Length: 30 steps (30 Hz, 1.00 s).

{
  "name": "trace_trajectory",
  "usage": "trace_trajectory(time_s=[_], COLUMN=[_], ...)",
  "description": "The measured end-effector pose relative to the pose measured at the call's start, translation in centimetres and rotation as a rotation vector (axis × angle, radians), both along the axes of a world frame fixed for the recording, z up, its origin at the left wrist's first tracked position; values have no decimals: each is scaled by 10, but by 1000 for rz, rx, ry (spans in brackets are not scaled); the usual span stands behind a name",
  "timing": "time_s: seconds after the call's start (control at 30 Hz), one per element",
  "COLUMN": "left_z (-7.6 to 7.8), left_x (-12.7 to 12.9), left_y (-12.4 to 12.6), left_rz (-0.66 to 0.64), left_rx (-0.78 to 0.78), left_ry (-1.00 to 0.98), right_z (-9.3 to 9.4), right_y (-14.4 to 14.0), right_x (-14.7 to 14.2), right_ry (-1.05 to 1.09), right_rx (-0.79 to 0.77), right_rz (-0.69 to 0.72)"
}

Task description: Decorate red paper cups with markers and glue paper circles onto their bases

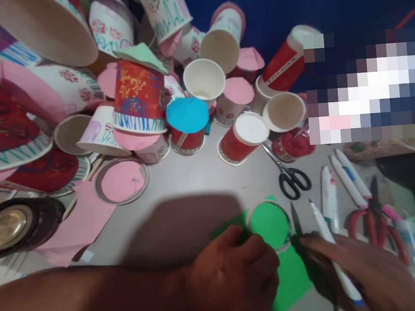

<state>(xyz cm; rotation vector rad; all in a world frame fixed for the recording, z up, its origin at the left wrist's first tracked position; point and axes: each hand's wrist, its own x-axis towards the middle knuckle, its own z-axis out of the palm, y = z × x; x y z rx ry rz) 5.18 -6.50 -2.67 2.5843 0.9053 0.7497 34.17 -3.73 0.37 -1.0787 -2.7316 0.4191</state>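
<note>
Nearest us, our left hand lies curled on the green paper sheet, fingers bent and pressing down on the sheet; nothing is gripped inside them. At one o'clock from its knuckles, touching them, sits the green-topped cup rim, upturned on the sheet. Our right hand, at three o'clock from the left, is narrowed around a white marker, whose tip points to eleven o'clock, just beside the rim. A dark blade-like point stands near that rim; we cannot tell what holds it. Black scissors lie at twelve o'clock from the rim. Beyond them a blue-topped cup stands among decorated paper cups. Red-handled pliers rest at two o'clock from the right hand.
</note>
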Motion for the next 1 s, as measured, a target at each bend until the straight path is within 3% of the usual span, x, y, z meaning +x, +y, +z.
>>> trace_trajectory(time_s=[0.23, 0.4, 0.5, 0.6, 0.73, 1.0], left_z=[-5, -7, -5, -1, 3, 7], left_x=[-1, -1, -3, -3, -3, -3], left_y=[4, 6, 7, 7, 8, 8], left_rz=[6, 9, -16, -58, -64, -76], left_rx=[116, 208, 211, 141, 141, 77], left_ry=[33, 57, 118, 220, 253, 304], right_z=[-5, 4, 5, 4, 3, -6], right_y=[-1, -5, -4, -1, 4, 11], right_x=[0, -21, -37, -49, -56, -58], right_ry=[75, 294, 386, 374, 382, 363], right_rx=[125, 343, 339, 246, 291, 339], right_rz=[-237, -405, -497, -393, -163, -28])
